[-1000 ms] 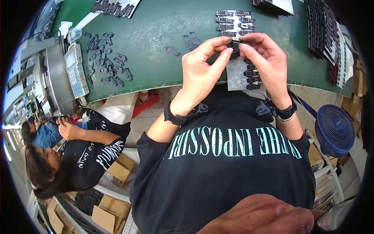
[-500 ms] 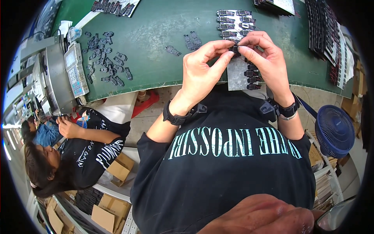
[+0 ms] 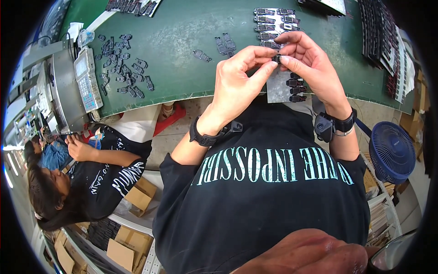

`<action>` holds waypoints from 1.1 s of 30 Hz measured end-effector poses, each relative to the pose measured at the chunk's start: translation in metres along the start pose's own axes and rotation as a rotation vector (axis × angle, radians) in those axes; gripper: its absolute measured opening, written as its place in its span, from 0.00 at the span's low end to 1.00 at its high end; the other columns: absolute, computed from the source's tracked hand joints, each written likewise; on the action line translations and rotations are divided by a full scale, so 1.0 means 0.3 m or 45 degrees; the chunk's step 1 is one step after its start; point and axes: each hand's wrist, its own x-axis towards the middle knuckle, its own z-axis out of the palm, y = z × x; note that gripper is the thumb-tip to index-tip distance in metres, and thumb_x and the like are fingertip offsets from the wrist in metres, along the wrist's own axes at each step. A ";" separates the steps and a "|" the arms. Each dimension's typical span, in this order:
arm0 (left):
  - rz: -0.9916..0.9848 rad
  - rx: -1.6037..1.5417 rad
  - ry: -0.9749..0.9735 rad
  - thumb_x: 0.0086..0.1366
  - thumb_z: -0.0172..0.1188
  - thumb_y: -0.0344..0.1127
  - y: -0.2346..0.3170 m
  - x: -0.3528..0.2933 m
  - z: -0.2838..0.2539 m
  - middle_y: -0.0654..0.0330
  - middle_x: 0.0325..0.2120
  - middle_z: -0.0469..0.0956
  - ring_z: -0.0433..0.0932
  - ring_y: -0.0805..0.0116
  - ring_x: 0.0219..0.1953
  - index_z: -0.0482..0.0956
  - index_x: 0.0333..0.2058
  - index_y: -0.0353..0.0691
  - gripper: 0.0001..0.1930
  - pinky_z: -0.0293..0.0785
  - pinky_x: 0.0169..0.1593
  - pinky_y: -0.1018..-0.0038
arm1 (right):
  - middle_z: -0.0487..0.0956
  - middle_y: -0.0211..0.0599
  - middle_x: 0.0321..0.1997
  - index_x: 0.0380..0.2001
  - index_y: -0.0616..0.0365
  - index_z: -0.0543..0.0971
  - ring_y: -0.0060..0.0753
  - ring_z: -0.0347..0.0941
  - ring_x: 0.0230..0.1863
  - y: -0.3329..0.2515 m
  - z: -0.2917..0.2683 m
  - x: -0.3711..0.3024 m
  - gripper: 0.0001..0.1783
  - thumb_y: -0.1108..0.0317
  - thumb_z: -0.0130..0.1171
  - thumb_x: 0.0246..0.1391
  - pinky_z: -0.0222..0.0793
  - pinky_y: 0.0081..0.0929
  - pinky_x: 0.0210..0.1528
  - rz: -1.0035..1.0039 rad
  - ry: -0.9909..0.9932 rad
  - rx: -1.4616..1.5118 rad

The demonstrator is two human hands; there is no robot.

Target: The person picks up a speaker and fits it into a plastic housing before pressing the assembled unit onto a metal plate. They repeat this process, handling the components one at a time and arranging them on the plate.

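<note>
Between the fingertips of both hands is a small black plastic part (image 3: 276, 58), mostly hidden by the fingers. My left hand (image 3: 241, 75) pinches it from the left with thumb and forefinger. From the other side my right hand (image 3: 306, 64) grips it, thumb pressed against it and the fingers curled above. Below the hands lies a pale metal plate (image 3: 276, 89) carrying rows of small black parts (image 3: 266, 28) along its sides. Left of my left hand, a single black part (image 3: 201, 55) and a small group of black parts (image 3: 225, 44) rest on the green table.
A loose pile of black parts (image 3: 123, 64) lies at the table's left, beside a grey device with a keypad (image 3: 86, 77). More loaded plates (image 3: 381, 41) stand at the right. A blue fan (image 3: 392, 150) is at my right. A co-worker (image 3: 91, 178) sits at my left.
Both hands stay together on the small part and have shifted slightly. My right hand's upper fingers have lifted and spread a little, and its wrist has turned.
</note>
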 end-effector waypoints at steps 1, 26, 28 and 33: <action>-0.003 -0.001 0.001 0.64 0.65 0.25 0.002 -0.003 -0.001 0.59 0.39 0.84 0.82 0.77 0.41 0.79 0.48 0.30 0.13 0.77 0.46 0.81 | 0.76 0.28 0.42 0.50 0.62 0.73 0.18 0.73 0.44 0.001 0.001 0.000 0.13 0.74 0.57 0.63 0.70 0.19 0.50 -0.005 -0.015 0.024; 0.037 0.709 0.018 0.60 0.63 0.29 -0.030 -0.035 0.030 0.58 0.25 0.82 0.82 0.66 0.27 0.78 0.37 0.36 0.07 0.77 0.33 0.72 | 0.81 0.33 0.51 0.54 0.64 0.76 0.20 0.74 0.52 -0.088 -0.086 -0.106 0.16 0.71 0.56 0.65 0.67 0.19 0.56 -0.289 0.569 -0.676; 0.141 0.852 0.069 0.60 0.64 0.30 -0.047 -0.047 0.034 0.62 0.24 0.81 0.80 0.71 0.23 0.78 0.38 0.38 0.08 0.75 0.30 0.76 | 0.83 0.31 0.47 0.51 0.61 0.80 0.20 0.77 0.47 -0.071 -0.089 -0.101 0.14 0.71 0.58 0.62 0.70 0.19 0.52 -0.337 0.547 -0.763; 0.239 0.922 0.039 0.60 0.66 0.31 -0.055 -0.066 0.032 0.63 0.23 0.79 0.78 0.68 0.22 0.78 0.39 0.39 0.10 0.74 0.28 0.73 | 0.84 0.32 0.45 0.47 0.61 0.82 0.20 0.79 0.44 -0.049 -0.094 -0.108 0.12 0.71 0.59 0.62 0.71 0.19 0.50 -0.364 0.548 -0.811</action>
